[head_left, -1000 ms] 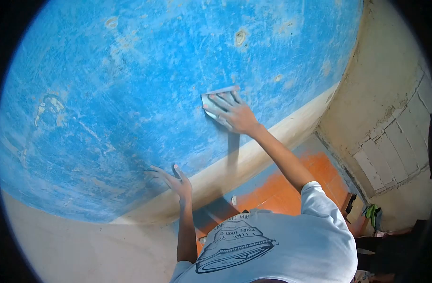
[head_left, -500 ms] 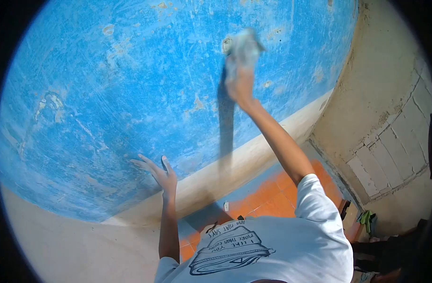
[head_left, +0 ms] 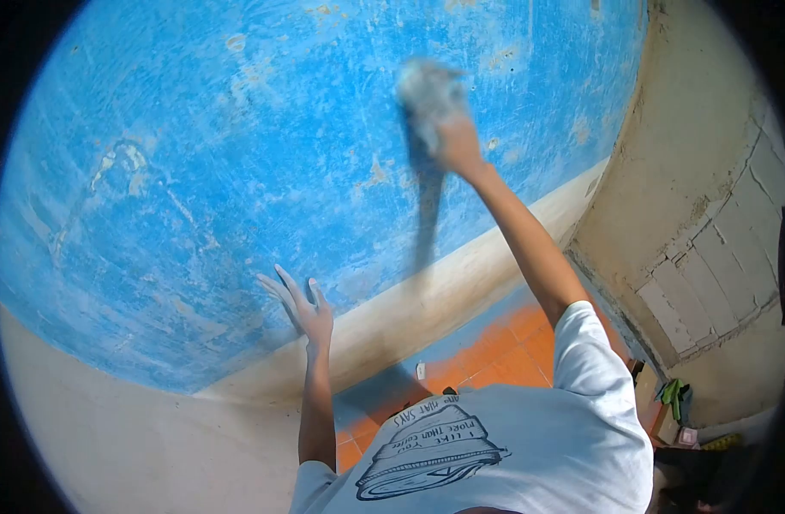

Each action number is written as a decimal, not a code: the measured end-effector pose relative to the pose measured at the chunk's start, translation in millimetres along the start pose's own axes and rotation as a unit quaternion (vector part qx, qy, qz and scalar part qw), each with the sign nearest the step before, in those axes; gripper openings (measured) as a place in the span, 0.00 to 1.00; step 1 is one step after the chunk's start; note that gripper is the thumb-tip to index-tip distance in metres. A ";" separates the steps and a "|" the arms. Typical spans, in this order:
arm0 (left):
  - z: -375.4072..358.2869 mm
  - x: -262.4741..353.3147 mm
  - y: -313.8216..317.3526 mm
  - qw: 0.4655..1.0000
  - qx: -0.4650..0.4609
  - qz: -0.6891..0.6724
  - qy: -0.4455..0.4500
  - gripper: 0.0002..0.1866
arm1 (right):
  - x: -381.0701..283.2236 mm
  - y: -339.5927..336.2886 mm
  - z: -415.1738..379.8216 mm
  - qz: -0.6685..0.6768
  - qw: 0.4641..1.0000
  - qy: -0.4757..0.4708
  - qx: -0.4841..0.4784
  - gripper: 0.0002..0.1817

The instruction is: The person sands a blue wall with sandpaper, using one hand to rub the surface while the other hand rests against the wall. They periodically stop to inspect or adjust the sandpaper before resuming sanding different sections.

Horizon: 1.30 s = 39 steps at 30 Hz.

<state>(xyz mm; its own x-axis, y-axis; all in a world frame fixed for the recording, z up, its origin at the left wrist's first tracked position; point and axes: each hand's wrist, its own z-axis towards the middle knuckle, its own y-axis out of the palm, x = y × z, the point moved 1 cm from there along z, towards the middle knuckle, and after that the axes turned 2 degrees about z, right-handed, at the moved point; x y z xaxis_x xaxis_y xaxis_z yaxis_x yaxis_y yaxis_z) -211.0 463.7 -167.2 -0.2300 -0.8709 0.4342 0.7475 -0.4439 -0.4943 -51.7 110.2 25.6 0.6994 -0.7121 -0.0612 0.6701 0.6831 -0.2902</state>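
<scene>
My right hand (head_left: 452,135) is raised against the scuffed blue wall (head_left: 264,146), arm stretched up. Its dusty fingers are pressed over a greyish piece that looks like sandpaper (head_left: 431,79); motion smears both, and most of the piece is hidden. Lower down and to the left, my left hand (head_left: 305,310) has its whitened fingers spread, holding nothing. The fingertips lie at the lower part of the blue paint, apparently touching it. Pale patches and scratches mark the paint around both hands.
Below the blue paint runs a cream band (head_left: 401,321). Orange floor tiles (head_left: 495,351) show beneath, with a small white object (head_left: 421,371) on the floor. A bare plaster wall (head_left: 658,154) stands at the right. Green cloth-like items (head_left: 672,396) lie at lower right.
My right hand has moved slightly down and right on the wall with the piece in it. The view has shifted a little, and my left hand stays spread at the wall.
</scene>
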 end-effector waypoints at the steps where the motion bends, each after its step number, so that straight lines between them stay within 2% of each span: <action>1: -2.6 3.8 -5.2 1.000 0.001 -0.025 -0.005 0.40 | 11.0 3.4 3.2 0.029 0.991 0.086 0.094 0.25; 4: -17.8 13.9 -20.4 0.998 0.000 -0.060 -0.025 0.39 | -12.2 21.2 9.0 -0.022 0.966 0.169 0.196 0.22; 6: -26.7 15.1 -26.5 0.998 -0.001 -0.059 -0.024 0.39 | -53.2 29.5 -16.2 -0.034 0.998 0.049 0.010 0.21; 7: -33.9 14.3 -27.2 0.998 -0.001 -0.052 -0.020 0.38 | -78.5 27.6 -37.4 -0.039 0.995 -0.011 -0.088 0.21; 8: -43.9 13.9 -31.1 0.999 -0.004 -0.042 -0.019 0.38 | -103.7 24.3 -54.6 0.008 0.989 -0.043 -0.144 0.20; 9: -52.1 17.1 -36.6 0.992 -0.046 -0.106 -0.057 0.37 | -128.9 20.4 -71.1 0.060 0.975 -0.078 -0.200 0.20; 10: -58.5 24.1 -42.8 0.977 -0.082 -0.168 -0.098 0.36 | -148.8 19.9 -96.6 0.202 0.940 0.068 -0.266 0.21; 11: -66.4 32.2 -49.1 0.955 -0.109 -0.237 -0.142 0.35 | -169.1 20.1 -123.2 0.332 0.859 0.212 -0.326 0.22; 12: -74.8 40.4 -55.6 0.926 -0.129 -0.300 -0.190 0.34 | -190.7 13.8 -141.5 0.418 0.808 0.265 -0.320 0.22; 14: -95.2 60.8 -68.7 0.842 -0.140 -0.433 -0.290 0.33 | -231.0 -2.5 -179.4 0.565 0.665 0.380 -0.307 0.23; 15: -110.6 65.5 -75.1 0.790 -0.137 -0.496 -0.335 0.33 | -245.6 -10.7 -199.8 0.569 0.644 0.415 -0.300 0.21; 16: -126.1 67.5 -79.5 0.787 -0.151 -0.489 -0.343 0.32 | -254.4 -20.0 -217.9 0.568 0.625 0.449 -0.291 0.20; 17: -139.4 68.3 -81.8 0.785 -0.166 -0.486 -0.346 0.32 | -260.6 -28.2 -233.6 0.564 0.610 0.481 -0.279 0.19; 18: -151.4 70.5 -85.5 0.782 -0.184 -0.485 -0.347 0.31 | -266.9 -36.7 -247.6 0.546 0.642 0.479 -0.245 0.18; 21: -187.9 82.1 -100.8 0.809 -0.190 -0.401 -0.386 0.28 | -260.4 -75.1 -285.3 0.417 0.647 0.554 -0.317 0.16; 22: -198.2 85.0 -104.7 0.814 -0.173 -0.409 -0.374 0.26 | -263.5 -86.3 -298.5 0.410 0.645 0.571 -0.301 0.15; 25: -225.3 103.7 -111.2 0.721 -0.162 -0.495 -0.457 0.26 | -275.5 -111.8 -324.0 0.392 0.644 0.611 -0.241 0.14; 27: -242.1 122.0 -108.2 0.608 -0.101 -0.611 -0.497 0.24 | -286.5 -131.3 -334.3 0.375 0.633 0.646 -0.205 0.13; 29: -252.6 135.6 -106.7 0.486 -0.070 -0.711 -0.503 0.23 | -287.1 -141.0 -353.5 0.384 0.577 0.700 -0.172 0.14; 31: -272.2 153.5 -99.5 0.461 -0.055 -0.733 -0.497 0.21 | -290.4 -148.4 -366.8 0.419 0.507 0.745 -0.111 0.15; 32: -284.2 161.3 -93.7 0.448 -0.049 -0.744 -0.494 0.20 | -290.3 -151.6 -368.4 0.437 0.494 0.745 -0.099 0.16; 35: -330.6 168.7 -63.3 0.441 -0.103 -0.774 -0.442 0.15 | -284.4 -160.5 -367.0 0.466 0.469 0.747 -0.070 0.15; 36: -303.3 190.8 -77.7 0.525 -0.163 -0.650 -0.525 0.11 | -281.0 -166.1 -363.2 0.458 0.470 0.752 -0.068 0.14; 39: -283.5 218.4 -65.4 0.639 -0.215 -0.545 -0.498 0.13 | -255.2 -179.9 -368.8 0.442 0.480 0.753 -0.085 0.13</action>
<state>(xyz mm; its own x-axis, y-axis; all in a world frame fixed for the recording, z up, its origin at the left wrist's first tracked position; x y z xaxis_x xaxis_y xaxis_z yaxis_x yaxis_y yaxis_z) -486.9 242.8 -253.6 0.2029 0.4771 0.8551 0.1920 -0.8757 0.4430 -442.4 109.4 -258.8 -0.3663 0.4468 -0.8162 0.1566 0.8943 0.4193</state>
